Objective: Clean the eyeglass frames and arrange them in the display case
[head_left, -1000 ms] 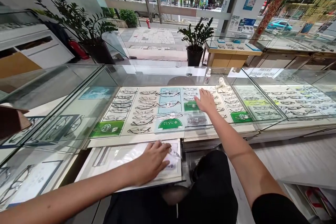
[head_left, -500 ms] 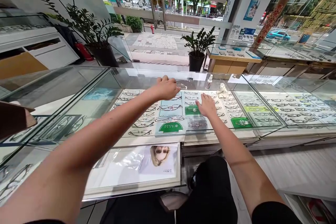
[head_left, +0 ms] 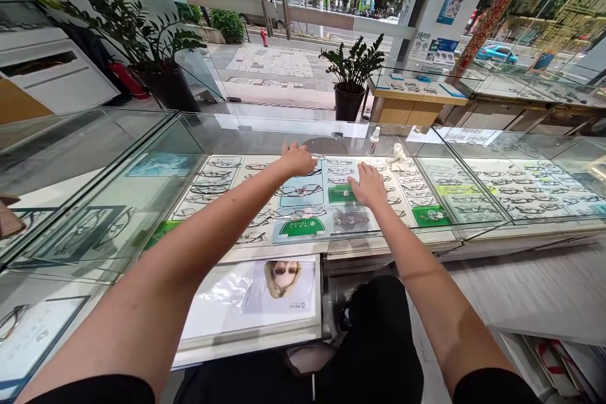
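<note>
My left hand (head_left: 298, 160) is over the far part of the glass counter top (head_left: 265, 129), its fingers curled downward. Whatever those fingers hold, if anything, is hidden; a thin light edge shows just right of them. My right hand (head_left: 370, 185) is at the glass with fingers stretched out and thumb apart, nothing in it. Beneath the glass, rows of eyeglasses (head_left: 302, 190) lie on trays. A green card (head_left: 344, 194) lies left of my right hand, and a half-round green sign (head_left: 302, 226) lies nearer me.
A small spray bottle (head_left: 374, 141) stands beyond my right hand, with a white figurine (head_left: 398, 158) to its right. An open drawer (head_left: 246, 328) with a portrait leaflet (head_left: 283, 284) juts toward my lap. Potted plants (head_left: 349, 101) stand past the counter.
The view has shifted slightly, so the counter sits a little left and higher. My left hand has drawn slightly lower; a thin rim seen beside it earlier shows less. My right hand stays spread.
</note>
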Demonstrator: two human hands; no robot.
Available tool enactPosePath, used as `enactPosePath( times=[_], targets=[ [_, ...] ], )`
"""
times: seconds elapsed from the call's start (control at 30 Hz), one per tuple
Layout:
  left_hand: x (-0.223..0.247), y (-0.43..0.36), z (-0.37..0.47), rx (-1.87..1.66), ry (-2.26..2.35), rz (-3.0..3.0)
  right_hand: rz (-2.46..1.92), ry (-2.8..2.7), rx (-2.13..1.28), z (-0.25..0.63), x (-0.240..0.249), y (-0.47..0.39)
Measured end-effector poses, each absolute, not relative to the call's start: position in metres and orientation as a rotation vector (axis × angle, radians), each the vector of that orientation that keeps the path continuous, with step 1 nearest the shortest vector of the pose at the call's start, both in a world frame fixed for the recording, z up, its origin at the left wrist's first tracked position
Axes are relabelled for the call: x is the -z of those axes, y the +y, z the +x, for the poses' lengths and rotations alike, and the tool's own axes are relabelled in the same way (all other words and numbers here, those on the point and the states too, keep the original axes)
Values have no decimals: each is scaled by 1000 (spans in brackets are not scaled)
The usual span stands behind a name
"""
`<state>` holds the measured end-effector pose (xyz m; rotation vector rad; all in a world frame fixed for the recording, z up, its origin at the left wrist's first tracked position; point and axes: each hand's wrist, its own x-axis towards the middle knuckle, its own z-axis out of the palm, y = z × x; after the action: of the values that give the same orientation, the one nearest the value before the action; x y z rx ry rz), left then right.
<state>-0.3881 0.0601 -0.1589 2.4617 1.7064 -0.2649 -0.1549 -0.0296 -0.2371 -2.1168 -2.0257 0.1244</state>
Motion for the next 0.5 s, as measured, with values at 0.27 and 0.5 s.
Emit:
enactPosePath(
  times=[0.27, 0.5],
  targets=[
    [115, -3, -395, -117, 1609, 2623, -2094, -2023, -113, -154, 239, -29],
    [117, -149, -412, 246, 673, 2124, -2113, -1977, -119, -152, 243, -27]
  ],
)
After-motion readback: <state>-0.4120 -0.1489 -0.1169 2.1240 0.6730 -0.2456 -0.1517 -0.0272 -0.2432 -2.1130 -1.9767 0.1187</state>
